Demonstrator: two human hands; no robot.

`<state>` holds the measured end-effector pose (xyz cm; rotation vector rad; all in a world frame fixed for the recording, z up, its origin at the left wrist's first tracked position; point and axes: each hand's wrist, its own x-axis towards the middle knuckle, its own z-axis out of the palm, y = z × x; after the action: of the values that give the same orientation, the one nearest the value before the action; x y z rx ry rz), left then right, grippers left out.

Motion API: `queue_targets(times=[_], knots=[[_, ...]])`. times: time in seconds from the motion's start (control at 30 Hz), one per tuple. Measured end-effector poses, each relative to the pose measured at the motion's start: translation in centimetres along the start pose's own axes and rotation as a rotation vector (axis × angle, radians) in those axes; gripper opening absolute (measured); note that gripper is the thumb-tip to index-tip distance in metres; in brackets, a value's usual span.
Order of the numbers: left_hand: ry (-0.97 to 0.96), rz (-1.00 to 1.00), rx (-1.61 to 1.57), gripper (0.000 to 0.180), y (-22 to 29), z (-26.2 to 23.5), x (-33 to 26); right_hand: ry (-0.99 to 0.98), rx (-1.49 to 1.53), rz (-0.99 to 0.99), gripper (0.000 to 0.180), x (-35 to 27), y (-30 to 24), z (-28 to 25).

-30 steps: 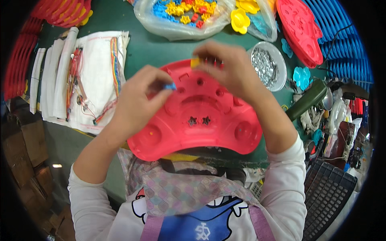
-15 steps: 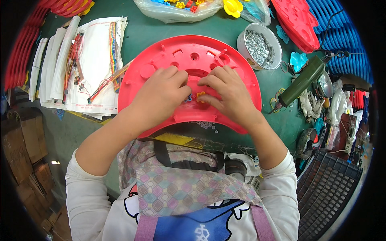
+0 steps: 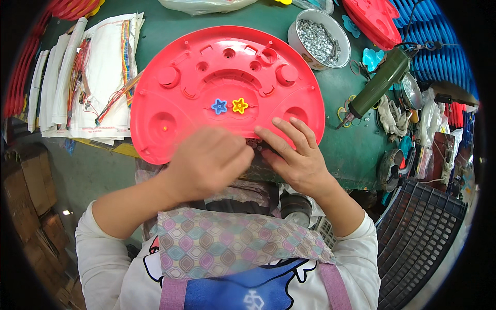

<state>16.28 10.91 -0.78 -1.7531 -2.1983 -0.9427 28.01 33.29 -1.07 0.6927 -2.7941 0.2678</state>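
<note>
A red half-round plastic shell (image 3: 201,46) lies in front of me with posts and recesses facing up. In its middle sit a blue star-shaped piece (image 3: 219,106) and a yellow star-shaped piece (image 3: 239,106), side by side. Over the shell's near edge is my left hand (image 3: 209,163), blurred, its fingers curled closed; what they hold, if anything, is hidden. My right hand (image 3: 297,157) is open, its fingers spread over the near right rim and its thumb lower, by the table edge. Small clear bits (image 3: 260,147) show between the two hands, partly covered.
A white bowl of small metal screws (image 3: 318,44) stands beyond the shell's right side. Farther right lies a green electric screwdriver (image 3: 380,85). White sheets (image 3: 101,77) with wire bundles are at the left. A black plastic crate (image 3: 418,232) is at the lower right.
Both hands have drawn back from the middle of the shell to its near edge, uncovering the two stars. My right fingers have spread. The view has shifted.
</note>
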Motion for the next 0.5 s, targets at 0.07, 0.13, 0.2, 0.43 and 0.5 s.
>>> queue_targets(times=[0.07, 0.13, 0.2, 0.43, 0.5], knots=[[-0.147, 0.023, 0.01, 0.019, 1.5, 0.6, -0.2, 0.03, 0.003, 0.027, 0.014, -0.4, -0.4, 0.5], [-0.196, -0.041, 0.056, 0.018, 2.0, 2.6, -0.8, 0.03, 0.002, 0.046, 0.016, -0.4, -0.8, 0.8], [-0.187, -0.074, 0.086, 0.015, 2.1, 4.1, -0.4, -0.004, -0.013, 0.063, 0.017, -0.5, -0.9, 0.6], [-0.229, -0.139, 0.094, 0.008, 2.3, 5.5, 0.2, 0.047, 0.52, 0.242, 0.017, -0.2, -0.3, -2.0], [-0.251, -0.136, 0.104, 0.008, 2.4, 5.6, 0.0, 0.087, 0.744, 0.354, 0.019, 0.5, 0.7, -3.0]])
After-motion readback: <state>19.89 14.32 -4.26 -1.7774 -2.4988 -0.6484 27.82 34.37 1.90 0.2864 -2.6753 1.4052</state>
